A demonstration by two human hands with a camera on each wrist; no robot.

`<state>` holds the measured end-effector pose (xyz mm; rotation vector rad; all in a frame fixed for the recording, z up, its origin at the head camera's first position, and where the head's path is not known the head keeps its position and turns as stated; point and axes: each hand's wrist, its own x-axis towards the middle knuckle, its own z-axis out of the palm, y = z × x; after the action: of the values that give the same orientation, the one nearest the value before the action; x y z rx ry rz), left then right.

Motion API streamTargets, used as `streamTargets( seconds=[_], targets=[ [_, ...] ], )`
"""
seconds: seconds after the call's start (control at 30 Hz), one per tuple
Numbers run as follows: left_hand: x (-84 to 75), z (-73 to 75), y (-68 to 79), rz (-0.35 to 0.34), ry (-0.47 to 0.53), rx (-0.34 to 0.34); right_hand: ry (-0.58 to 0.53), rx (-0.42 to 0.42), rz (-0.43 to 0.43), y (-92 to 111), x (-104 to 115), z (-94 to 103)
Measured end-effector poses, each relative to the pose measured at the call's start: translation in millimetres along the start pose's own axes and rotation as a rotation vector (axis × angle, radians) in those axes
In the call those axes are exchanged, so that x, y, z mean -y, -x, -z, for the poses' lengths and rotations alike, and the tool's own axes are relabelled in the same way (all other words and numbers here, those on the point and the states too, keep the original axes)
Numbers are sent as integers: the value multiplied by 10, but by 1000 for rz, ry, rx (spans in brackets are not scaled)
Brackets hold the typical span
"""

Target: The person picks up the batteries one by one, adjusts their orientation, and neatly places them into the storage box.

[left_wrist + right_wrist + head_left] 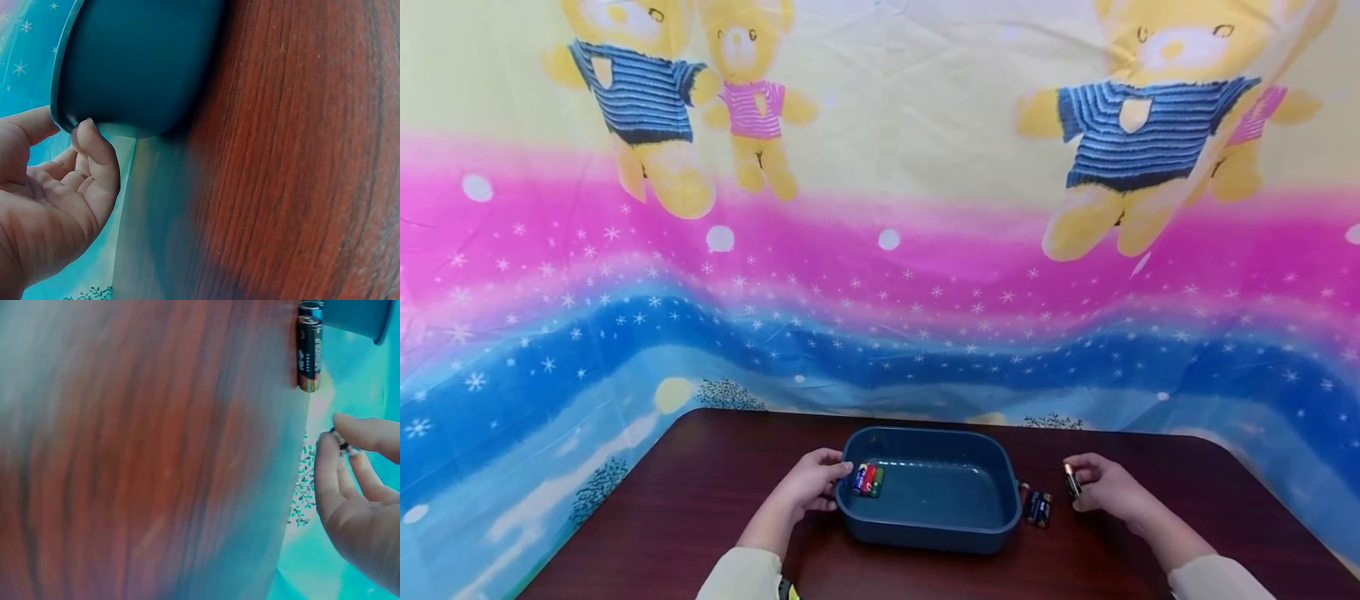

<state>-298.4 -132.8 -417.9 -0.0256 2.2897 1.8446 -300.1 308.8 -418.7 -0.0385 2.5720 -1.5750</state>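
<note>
The blue bin (925, 534) stood near the middle of the counter's (685, 521) far edge. The left hand's (809, 486) fingers pinched its left end, beside a cluster of batteries (868, 481) lying inside. The right hand's (1111, 490) fingers pinched one dark battery (1071, 480) between the bin and the counter's right edge. More loose batteries (1038, 507) lay on the counter just beside the bin's right end.

Tub (925, 538) and batteries (1039, 508) on table (685, 500)

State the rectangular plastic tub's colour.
The rectangular plastic tub is dark grey-blue, clearest in the head view.
</note>
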Motion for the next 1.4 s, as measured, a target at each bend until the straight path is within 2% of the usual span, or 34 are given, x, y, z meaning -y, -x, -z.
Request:
streamTargets(
  seconds=[0.07, 0.3, 0.47, 0.73, 1.0, 1.13, 1.4],
  targets=[
    [-4, 2, 4, -2, 8, 3, -70, -12, 9, 4, -13, 8],
    [-1, 9, 3, -4, 26, 3, -273, 50, 38, 15, -18, 42],
    [14, 14, -2, -10, 23, 0, -356, 89, 38, 15, 0, 59],
    [12, 6, 7, -2, 29, -3, -382, 135, 26, 8, 85, 88],
    [-37, -12, 6, 5, 33, -24, -395, 171, 48, -34, 196, 79],
    [-51, 2, 1, 23, 42, -13, -408, 179, 57, -45, 283, 46],
    [-83, 13, -33, 9, 66, 1, -393, 192, 90, -74, 428, -17]
  ],
)
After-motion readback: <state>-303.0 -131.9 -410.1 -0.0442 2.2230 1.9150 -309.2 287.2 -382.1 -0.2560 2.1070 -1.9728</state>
